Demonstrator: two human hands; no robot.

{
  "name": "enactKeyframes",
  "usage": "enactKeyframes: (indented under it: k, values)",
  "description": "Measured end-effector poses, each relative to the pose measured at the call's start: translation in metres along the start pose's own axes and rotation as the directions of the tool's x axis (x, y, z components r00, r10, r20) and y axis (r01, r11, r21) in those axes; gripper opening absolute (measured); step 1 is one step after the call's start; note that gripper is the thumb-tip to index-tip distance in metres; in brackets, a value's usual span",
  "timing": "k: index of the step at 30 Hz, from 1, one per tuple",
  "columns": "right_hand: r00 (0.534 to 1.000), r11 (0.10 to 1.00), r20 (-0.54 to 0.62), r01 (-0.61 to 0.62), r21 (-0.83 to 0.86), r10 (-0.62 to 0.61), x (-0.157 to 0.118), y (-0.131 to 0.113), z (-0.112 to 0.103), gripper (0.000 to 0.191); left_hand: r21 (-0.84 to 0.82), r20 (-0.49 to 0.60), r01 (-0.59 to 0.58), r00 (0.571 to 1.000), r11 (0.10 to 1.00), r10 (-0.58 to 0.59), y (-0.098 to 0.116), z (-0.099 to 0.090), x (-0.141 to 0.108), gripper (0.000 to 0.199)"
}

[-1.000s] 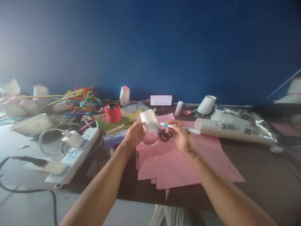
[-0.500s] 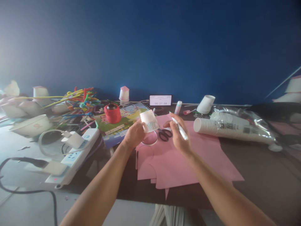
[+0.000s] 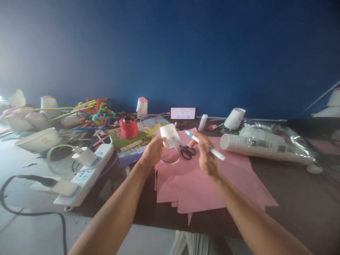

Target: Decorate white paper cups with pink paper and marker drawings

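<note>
A white paper cup [image 3: 170, 134] with a bluish-green scale-like pattern near one end is gripped by my left hand [image 3: 155, 150]. My right hand [image 3: 205, 154] pinches a white marker [image 3: 215, 152] with a teal band; its tip points up and left toward the cup, apart from it. Below the two hands lie sheets of pink paper [image 3: 207, 187]. On the paper, between the hands, rest black-handled scissors [image 3: 188, 153]. A round white-rimmed ring [image 3: 171, 162] lies under the cup, partly hidden by my left hand.
A power strip [image 3: 82, 177] with chargers, a white bowl [image 3: 38, 140] and pipe cleaners [image 3: 92, 109] are at left. Red string [image 3: 128, 128] stands on a colourful booklet [image 3: 132, 143]. Behind are a phone timer [image 3: 183, 113] and glue stick [image 3: 203, 122]; stacked paper cups [image 3: 252, 147] lie right.
The marker has swung in my right hand to a flatter slant, its rear end now farther right. The cup has turned slightly in my left hand. The whole view has shifted a little.
</note>
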State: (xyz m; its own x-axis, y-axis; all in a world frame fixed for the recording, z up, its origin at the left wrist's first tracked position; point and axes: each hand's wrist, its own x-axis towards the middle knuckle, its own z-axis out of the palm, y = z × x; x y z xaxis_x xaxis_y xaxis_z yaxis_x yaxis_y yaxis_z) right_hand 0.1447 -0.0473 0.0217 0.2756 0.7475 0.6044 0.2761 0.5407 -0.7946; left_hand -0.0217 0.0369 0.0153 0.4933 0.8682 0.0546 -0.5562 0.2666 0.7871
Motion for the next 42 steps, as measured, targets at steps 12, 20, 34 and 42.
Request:
enactKeyframes:
  k: [12, 20, 34, 42]
  values:
    - [0.937, 0.968, 0.283, 0.237, -0.087, -0.204, -0.005, -0.015, 0.004, 0.019, 0.088, 0.102, -0.086, 0.992, 0.992, 0.077, -0.002, 0.004, -0.001, 0.035]
    - [0.932, 0.959, 0.281, 0.267, -0.095, -0.231, -0.004, -0.013, 0.006, 0.02, 0.079, 0.032, -0.069, 0.997, 0.994, 0.066, -0.002, 0.008, -0.003, 0.03]
    - [0.991, 0.999, 0.128, 0.045, -0.029, -0.041, -0.005, -0.006, -0.001, 0.02, 0.065, 0.023, -0.075, 0.997, 0.995, 0.074, 0.001, 0.008, -0.002, 0.04]
    - [0.993, 0.997, -0.103, -0.056, 0.053, 0.062, -0.001, 0.004, 0.006, 0.033, 0.041, 0.031, -0.065, 0.997, 0.997, 0.064, 0.0, 0.005, -0.001, 0.039]
